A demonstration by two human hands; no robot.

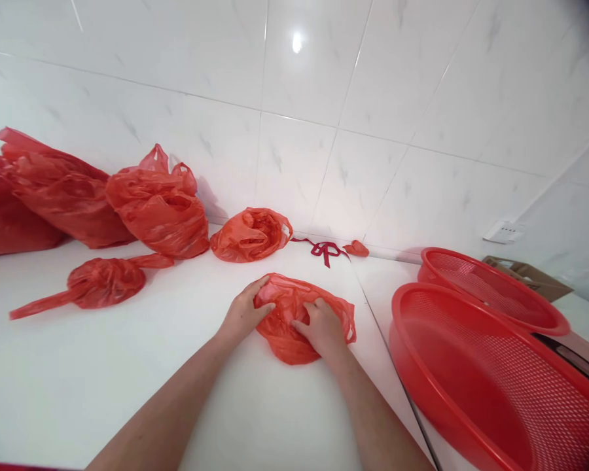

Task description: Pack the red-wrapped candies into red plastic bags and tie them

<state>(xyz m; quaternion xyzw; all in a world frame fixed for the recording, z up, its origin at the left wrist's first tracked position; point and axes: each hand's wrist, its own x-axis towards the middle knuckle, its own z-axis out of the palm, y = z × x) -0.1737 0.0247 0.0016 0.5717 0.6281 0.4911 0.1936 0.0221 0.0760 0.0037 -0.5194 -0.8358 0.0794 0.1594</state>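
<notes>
A crumpled red plastic bag (292, 347) lies on the white tabletop in front of me, its mouth facing up. At its left side, my left hand (243, 309) grips the rim, with the thumb on the inside and the fingers at the outer edge. My right hand (324, 327) reaches over the bag's right part with bent fingers, pinching the plastic near the middle. One loop handle shows at the bag's right edge. Folds hide what the bag contains, if anything.
Behind it sits another red bag (250, 235). Fuller red bags (160, 206) line the wall at left, near a knotted bag (107, 282). A dark red ribbon (326, 250) lies at the back. Red mesh baskets (451, 379) and a cardboard box (535, 278) stand right.
</notes>
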